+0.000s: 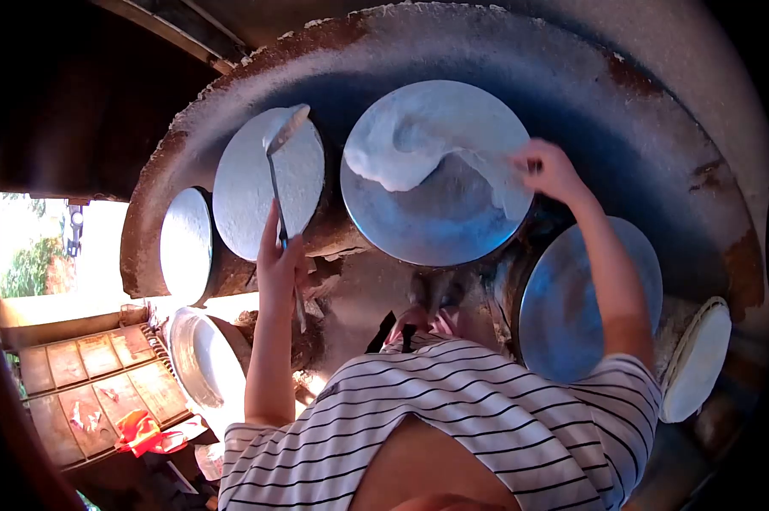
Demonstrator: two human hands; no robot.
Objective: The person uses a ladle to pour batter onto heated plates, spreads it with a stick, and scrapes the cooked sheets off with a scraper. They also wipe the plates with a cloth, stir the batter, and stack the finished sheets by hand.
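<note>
Left hand [280, 266] grips ladle [284, 140]; right hand [544, 168] pinches thin white sheet [418, 145], half-peeled

Left hand [280, 266] gripping ladle [284, 140] over white pan [265, 183]; right hand [544, 169] spreading batter [401, 153] on middle pan [435, 230].

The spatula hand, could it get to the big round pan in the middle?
Probably yes. The left hand holds a spatula over a white-coated pan right beside the middle pan. Nothing stands between them, though the right hand is already peeling a thin white sheet there.
</note>
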